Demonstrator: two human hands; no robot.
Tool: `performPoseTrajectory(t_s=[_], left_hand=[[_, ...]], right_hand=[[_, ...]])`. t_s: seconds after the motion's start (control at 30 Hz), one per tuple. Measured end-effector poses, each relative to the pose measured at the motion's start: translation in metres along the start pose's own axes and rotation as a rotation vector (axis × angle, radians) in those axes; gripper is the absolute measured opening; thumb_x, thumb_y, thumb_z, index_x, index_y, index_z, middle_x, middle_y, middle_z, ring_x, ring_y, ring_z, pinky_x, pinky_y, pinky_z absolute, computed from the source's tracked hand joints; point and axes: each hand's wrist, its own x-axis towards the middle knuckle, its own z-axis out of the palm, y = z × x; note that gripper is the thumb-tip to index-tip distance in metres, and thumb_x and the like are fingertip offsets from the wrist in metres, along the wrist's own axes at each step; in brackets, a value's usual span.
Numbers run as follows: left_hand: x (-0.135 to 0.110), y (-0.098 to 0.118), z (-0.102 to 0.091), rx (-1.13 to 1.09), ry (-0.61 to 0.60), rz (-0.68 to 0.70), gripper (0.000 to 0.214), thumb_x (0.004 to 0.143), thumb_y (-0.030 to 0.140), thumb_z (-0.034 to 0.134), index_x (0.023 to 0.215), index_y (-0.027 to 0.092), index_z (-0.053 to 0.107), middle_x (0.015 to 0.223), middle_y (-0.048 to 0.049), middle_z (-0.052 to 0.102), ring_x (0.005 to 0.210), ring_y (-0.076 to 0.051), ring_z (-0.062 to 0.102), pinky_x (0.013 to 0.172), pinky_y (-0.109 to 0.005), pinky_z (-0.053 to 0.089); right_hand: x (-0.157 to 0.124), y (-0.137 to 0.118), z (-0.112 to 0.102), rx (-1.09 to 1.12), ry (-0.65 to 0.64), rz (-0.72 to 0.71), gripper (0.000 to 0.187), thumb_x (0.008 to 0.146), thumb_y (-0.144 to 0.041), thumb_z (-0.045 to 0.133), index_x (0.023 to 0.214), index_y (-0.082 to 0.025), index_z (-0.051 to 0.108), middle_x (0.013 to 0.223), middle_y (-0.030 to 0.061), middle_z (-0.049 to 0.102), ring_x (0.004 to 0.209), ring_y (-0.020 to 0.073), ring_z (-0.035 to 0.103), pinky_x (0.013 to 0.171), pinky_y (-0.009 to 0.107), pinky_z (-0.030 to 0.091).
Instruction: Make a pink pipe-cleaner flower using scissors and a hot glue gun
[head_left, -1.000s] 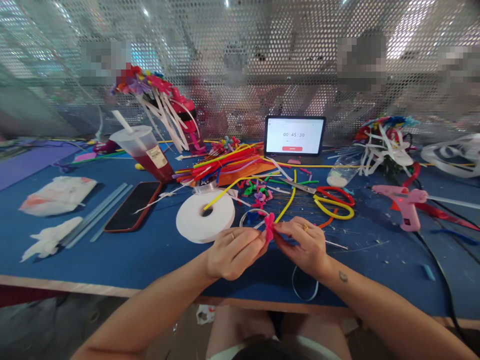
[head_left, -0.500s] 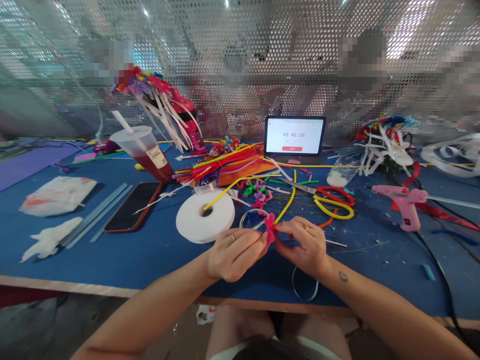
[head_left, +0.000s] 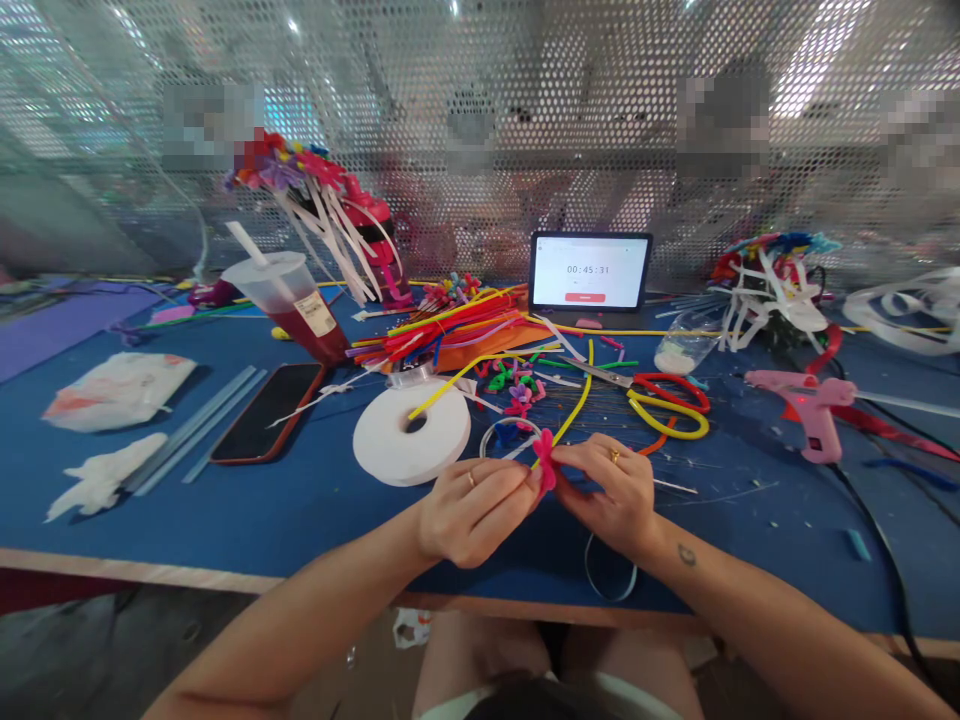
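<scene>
Both my hands meet over the near middle of the blue table (head_left: 300, 500), pinching a small pink pipe-cleaner flower (head_left: 544, 460) between them. My left hand (head_left: 472, 505) is curled, its fingertips closed on the flower's left side. My right hand (head_left: 611, 485), wearing a ring, pinches the flower from the right. Just beyond the hands lie a white tape roll (head_left: 411, 435), a small wire ring (head_left: 508, 437) and a long yellow pipe cleaner (head_left: 576, 405).
A pile of coloured pipe cleaners (head_left: 450, 330), a tablet showing a timer (head_left: 589, 272), a drink cup (head_left: 289, 300), a phone (head_left: 266, 412), scissors (head_left: 660, 395) and a pink glue gun (head_left: 806, 405) with its cable lie about. A perforated screen (head_left: 480, 120) closes the far side.
The hands and the pink flower have shifted slightly to the right and a little nearer; the timer advanced by one second. Otherwise nothing moved.
</scene>
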Motion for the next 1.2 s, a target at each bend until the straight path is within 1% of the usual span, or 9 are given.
performPoseTrajectory(t_s=[0.2, 0.33, 0.4, 0.5, 0.63, 0.87, 1.2], left_hand=[[0.0001, -0.0005, 0.0015, 0.013, -0.003, 0.016, 0.016, 0.067, 0.009, 0.072, 0.079, 0.012, 0.063, 0.069, -0.0013, 0.069, 0.065, -0.009, 0.065, 0.066, -0.018, 0.054], [0.0026, 0.0000, 0.0009, -0.009, -0.024, -0.022, 0.020, 0.070, 0.021, 0.070, 0.086, 0.011, 0.064, 0.072, -0.0031, 0.070, 0.063, -0.011, 0.065, 0.061, -0.020, 0.053], [0.0044, 0.0003, 0.0000, -0.027, -0.037, -0.045, 0.021, 0.072, 0.023, 0.068, 0.089, 0.012, 0.063, 0.073, -0.0036, 0.070, 0.064, -0.011, 0.066, 0.060, -0.021, 0.052], [0.0064, 0.0003, -0.0007, -0.032, -0.059, -0.064, 0.019, 0.070, 0.017, 0.069, 0.088, 0.013, 0.063, 0.072, -0.0026, 0.070, 0.062, -0.011, 0.065, 0.059, -0.020, 0.051], [0.0053, -0.0002, 0.0005, -0.031, -0.075, -0.058, 0.018, 0.068, 0.012, 0.071, 0.084, 0.011, 0.063, 0.069, -0.0019, 0.069, 0.059, -0.010, 0.064, 0.058, -0.020, 0.049], [0.0016, 0.0004, 0.0012, -0.016, -0.075, -0.050, 0.020, 0.068, 0.012, 0.072, 0.085, 0.011, 0.063, 0.071, -0.0016, 0.071, 0.062, -0.010, 0.065, 0.059, -0.020, 0.050], [0.0036, 0.0011, 0.0008, -0.033, -0.068, -0.057, 0.018, 0.069, 0.012, 0.072, 0.084, 0.013, 0.063, 0.070, -0.0021, 0.070, 0.061, -0.011, 0.065, 0.059, -0.020, 0.050]], right_hand=[[0.0000, 0.0004, 0.0006, -0.020, 0.012, -0.008, 0.021, 0.074, -0.009, 0.063, 0.089, -0.023, 0.061, 0.070, -0.0021, 0.070, 0.059, 0.0102, 0.061, 0.059, 0.022, 0.049], [0.0006, 0.0016, 0.0001, -0.073, 0.025, 0.011, 0.020, 0.072, -0.009, 0.064, 0.086, -0.023, 0.060, 0.066, -0.0034, 0.069, 0.057, 0.0100, 0.059, 0.056, 0.021, 0.048], [0.0005, 0.0022, 0.0001, -0.085, 0.027, 0.003, 0.021, 0.072, -0.009, 0.064, 0.086, -0.023, 0.059, 0.067, -0.0033, 0.069, 0.057, 0.0103, 0.060, 0.057, 0.022, 0.048], [-0.0003, 0.0029, 0.0007, -0.091, 0.013, -0.016, 0.021, 0.071, -0.009, 0.064, 0.087, -0.023, 0.059, 0.070, -0.0027, 0.070, 0.059, 0.0107, 0.061, 0.059, 0.022, 0.049], [-0.0018, 0.0035, 0.0024, -0.118, 0.014, -0.028, 0.020, 0.071, -0.009, 0.064, 0.086, -0.023, 0.060, 0.069, -0.0029, 0.070, 0.060, 0.0105, 0.061, 0.059, 0.022, 0.049], [-0.0026, 0.0025, 0.0033, -0.146, 0.028, -0.026, 0.015, 0.072, -0.011, 0.063, 0.082, -0.022, 0.061, 0.068, -0.0033, 0.069, 0.061, 0.0096, 0.062, 0.060, 0.020, 0.048], [-0.0023, 0.0023, 0.0022, -0.132, 0.019, -0.051, 0.017, 0.073, -0.011, 0.065, 0.084, -0.022, 0.060, 0.070, -0.0027, 0.071, 0.061, 0.0099, 0.063, 0.060, 0.021, 0.048]])
